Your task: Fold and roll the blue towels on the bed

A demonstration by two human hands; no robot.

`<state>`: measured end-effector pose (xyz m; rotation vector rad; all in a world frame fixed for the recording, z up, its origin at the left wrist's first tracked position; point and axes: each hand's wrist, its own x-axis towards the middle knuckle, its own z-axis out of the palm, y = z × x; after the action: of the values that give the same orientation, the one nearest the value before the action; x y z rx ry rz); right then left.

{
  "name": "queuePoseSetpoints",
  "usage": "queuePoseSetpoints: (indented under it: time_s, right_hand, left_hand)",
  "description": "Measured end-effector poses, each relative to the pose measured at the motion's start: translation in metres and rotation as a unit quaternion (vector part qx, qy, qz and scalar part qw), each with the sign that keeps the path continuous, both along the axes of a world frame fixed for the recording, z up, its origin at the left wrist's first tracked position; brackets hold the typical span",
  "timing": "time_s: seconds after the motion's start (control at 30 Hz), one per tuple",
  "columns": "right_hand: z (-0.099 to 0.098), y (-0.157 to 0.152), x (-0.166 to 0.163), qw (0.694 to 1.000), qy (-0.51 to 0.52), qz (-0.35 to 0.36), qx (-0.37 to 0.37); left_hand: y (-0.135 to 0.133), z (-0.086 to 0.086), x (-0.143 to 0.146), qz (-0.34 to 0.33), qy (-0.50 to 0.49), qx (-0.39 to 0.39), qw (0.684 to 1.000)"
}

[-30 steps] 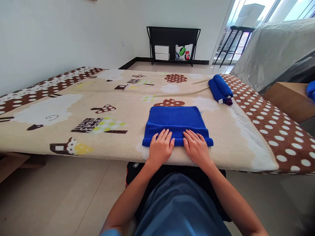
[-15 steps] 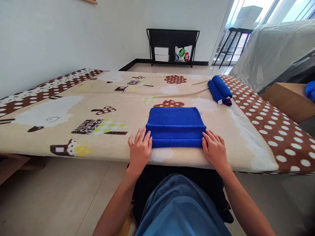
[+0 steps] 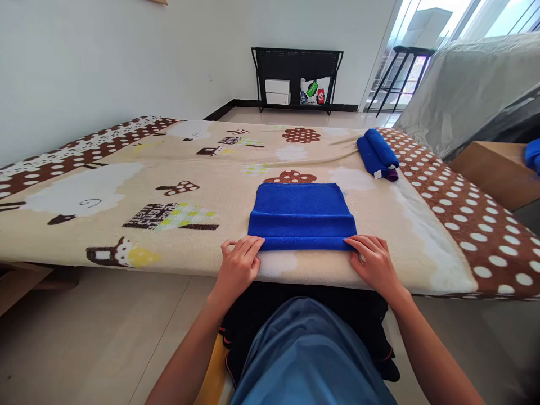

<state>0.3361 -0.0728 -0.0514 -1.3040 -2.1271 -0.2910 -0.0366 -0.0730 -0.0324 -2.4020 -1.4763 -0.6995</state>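
A blue towel (image 3: pixel 301 208) lies on the bed in front of me, its near edge folded over into a narrow strip. My left hand (image 3: pixel 240 260) grips the near left corner of that strip, fingertips closed on the cloth. At the near right corner, my right hand (image 3: pixel 374 260) pinches the same strip between thumb and fingers. Both wrists come in over the bed's front edge. Toward the far right of the bed rest rolled towels (image 3: pixel 377 153), blue with a bit of dark purple and a white tag.
The bed is covered by a cream patterned blanket (image 3: pixel 202 174) with a brown dotted border. Beyond it a black rack (image 3: pixel 297 62) holds white boxes and a printed bag. A cardboard box (image 3: pixel 493 171) and a plastic-covered piece (image 3: pixel 476 84) stand at right, a dark stool (image 3: pixel 396 73) behind.
Both hands have gone from resting with fingers spread over the towel's sides to pinching its near corners. The folded strip's near edge has shifted slightly away from me.
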Motion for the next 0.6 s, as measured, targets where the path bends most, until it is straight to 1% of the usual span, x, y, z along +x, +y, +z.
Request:
queuePoseSetpoints:
  time_s: [0.17, 0.3, 0.4, 0.5, 0.57, 0.6]
  right_hand:
    - [0.002, 0.014, -0.01, 0.999, -0.002, -0.032, -0.009]
    - [0.009, 0.018, -0.014, 0.999, -0.003, -0.049, -0.02]
    - [0.018, 0.012, -0.013, 0.998, 0.004, -0.043, -0.054]
    - [0.025, 0.003, -0.012, 0.994, 0.011, -0.02, -0.108]
    - [0.029, -0.001, -0.015, 0.992, -0.005, -0.026, -0.125]
    - [0.03, -0.001, -0.018, 0.992, -0.019, -0.041, -0.121]
  left_hand:
    - [0.016, -0.002, 0.012, 0.032, -0.015, 0.015, 0.999]
    - [0.023, 0.004, 0.017, 0.048, -0.014, 0.012, 0.999]
    - [0.017, 0.013, 0.015, 0.042, -0.004, -0.008, 0.999]
    - [0.007, 0.02, 0.011, 0.03, 0.013, -0.052, 0.998]
    - [0.002, 0.023, 0.011, 0.037, 0.022, -0.069, 0.997]
    - [0.002, 0.023, 0.013, 0.051, 0.025, -0.067, 0.996]
